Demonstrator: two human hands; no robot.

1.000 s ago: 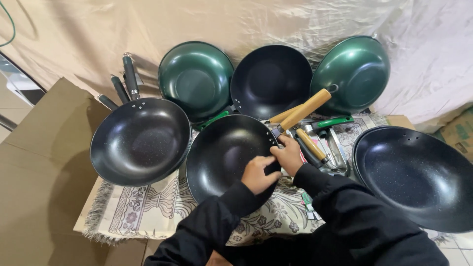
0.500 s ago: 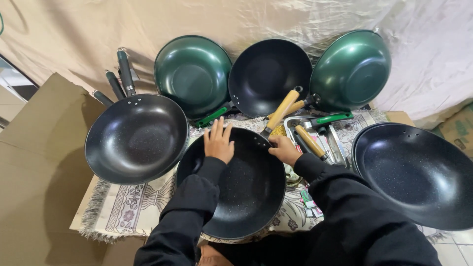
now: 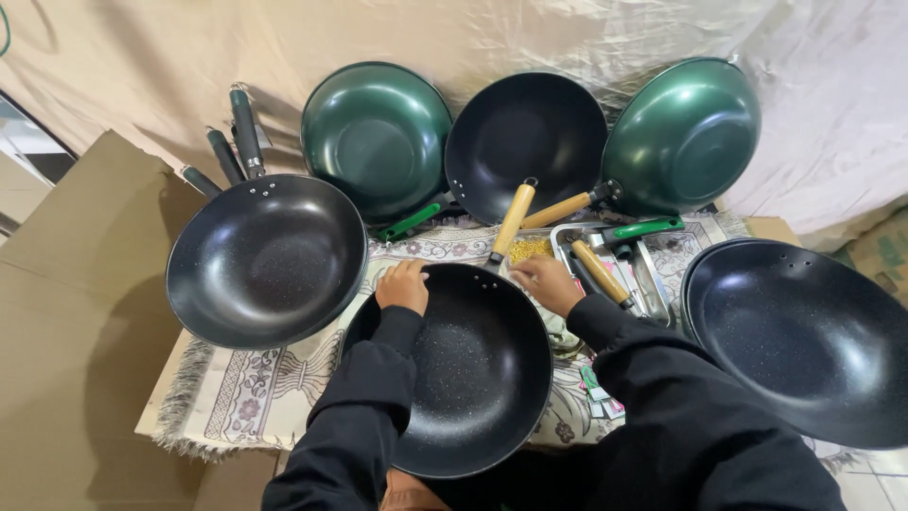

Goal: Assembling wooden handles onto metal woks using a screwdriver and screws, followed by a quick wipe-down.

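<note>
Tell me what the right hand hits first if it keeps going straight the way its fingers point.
The right hand rests at the far rim of the black pan, fingers pointing up-left. First in that line is probably the pan's wooden handle; depth is unclear.

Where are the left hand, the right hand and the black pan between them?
left hand [image 3: 405, 286], head view, on the knuckles at the pan's rim.
right hand [image 3: 549, 282], head view, on the back of the hand.
black pan [image 3: 468, 378], head view, on its speckled inside.

Head cam, steep down, close.
</note>
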